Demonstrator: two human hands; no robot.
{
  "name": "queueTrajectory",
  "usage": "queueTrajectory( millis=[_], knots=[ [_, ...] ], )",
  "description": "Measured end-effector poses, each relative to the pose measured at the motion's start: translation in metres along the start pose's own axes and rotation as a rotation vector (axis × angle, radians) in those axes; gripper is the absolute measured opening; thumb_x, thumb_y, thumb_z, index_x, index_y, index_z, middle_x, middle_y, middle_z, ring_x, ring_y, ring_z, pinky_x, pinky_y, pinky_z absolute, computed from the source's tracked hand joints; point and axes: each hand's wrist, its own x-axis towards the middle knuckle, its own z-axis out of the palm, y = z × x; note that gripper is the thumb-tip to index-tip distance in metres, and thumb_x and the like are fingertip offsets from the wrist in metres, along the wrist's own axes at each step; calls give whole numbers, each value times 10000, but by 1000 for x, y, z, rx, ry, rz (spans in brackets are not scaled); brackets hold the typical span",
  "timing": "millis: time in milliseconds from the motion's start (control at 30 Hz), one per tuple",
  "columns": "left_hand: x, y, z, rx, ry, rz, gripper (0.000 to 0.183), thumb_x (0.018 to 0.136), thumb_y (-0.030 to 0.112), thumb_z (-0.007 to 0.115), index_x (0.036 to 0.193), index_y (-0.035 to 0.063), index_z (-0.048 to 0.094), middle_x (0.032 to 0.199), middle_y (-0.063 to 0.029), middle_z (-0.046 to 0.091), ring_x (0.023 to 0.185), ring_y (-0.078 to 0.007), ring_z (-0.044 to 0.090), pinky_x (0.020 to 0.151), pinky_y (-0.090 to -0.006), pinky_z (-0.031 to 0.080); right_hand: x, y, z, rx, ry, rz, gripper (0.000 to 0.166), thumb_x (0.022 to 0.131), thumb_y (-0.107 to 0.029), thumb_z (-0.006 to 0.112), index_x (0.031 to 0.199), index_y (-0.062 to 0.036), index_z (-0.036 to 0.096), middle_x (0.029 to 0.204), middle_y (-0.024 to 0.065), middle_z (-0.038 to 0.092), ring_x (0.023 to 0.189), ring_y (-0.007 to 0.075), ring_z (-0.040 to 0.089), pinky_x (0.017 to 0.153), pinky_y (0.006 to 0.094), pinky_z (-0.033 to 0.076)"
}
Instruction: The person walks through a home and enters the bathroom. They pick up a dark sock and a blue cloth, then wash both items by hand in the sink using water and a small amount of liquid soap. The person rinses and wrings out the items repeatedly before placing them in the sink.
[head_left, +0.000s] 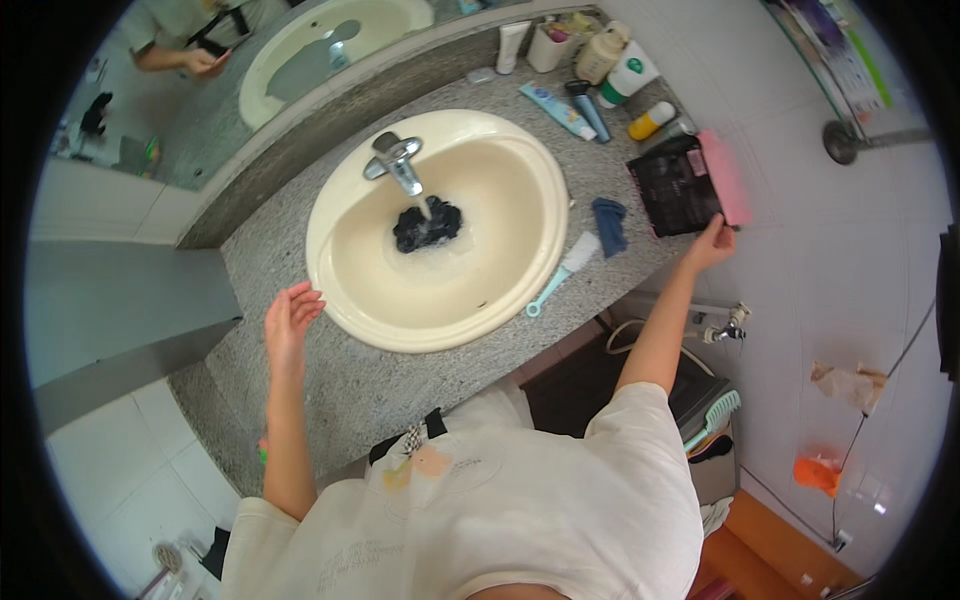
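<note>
Water runs from a chrome faucet (397, 161) onto a dark, bunched cloth item (427, 223) in the cream washbasin (442, 341). My right hand (711, 244) grips the lower corner of a black-and-pink plastic package (679, 187) at the counter's right end, its fingertips pinched on the edge. My left hand (292, 311) hovers by the basin's left rim, fingers apart and slightly curled, holding nothing. Between basin and package lie a small blue cloth (610, 226) and a brush with a light-blue handle (555, 283).
Toothpaste (559, 111), a blue-handled razor or similar tool (589, 111), a yellow bottle (651, 121), a green-and-white tube (628, 75) and a white cup (547, 49) crowd the back right. A mirror (195, 97) stands behind the granite counter (360, 390). A wall valve (727, 330) sits below right.
</note>
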Motion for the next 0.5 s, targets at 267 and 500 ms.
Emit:
queueTrajectory(
  millis=[267, 500],
  knots=[
    [43, -50, 30, 130, -153, -237, 361, 1002, 254, 402, 1238, 8, 523, 1064, -116, 650, 925, -170, 634, 824, -293, 509, -218, -129, 20, -67, -1112, 28, 204, 857, -60, 597, 1060, -40, 612, 1035, 93, 618, 968, 227, 588, 922, 343, 442],
    [136, -193, 68, 721, -280, -131, 522, 914, 313, 564, 1316, -1, 452, 1170, -168, 599, 1055, -282, 592, 885, -331, 479, -419, -67, 101, -584, -1427, -488, 479, 818, -227, 665, 1264, -102, 543, 1419, 128, 406, 1326, 348, 343, 1021, 528, 358]
  ],
)
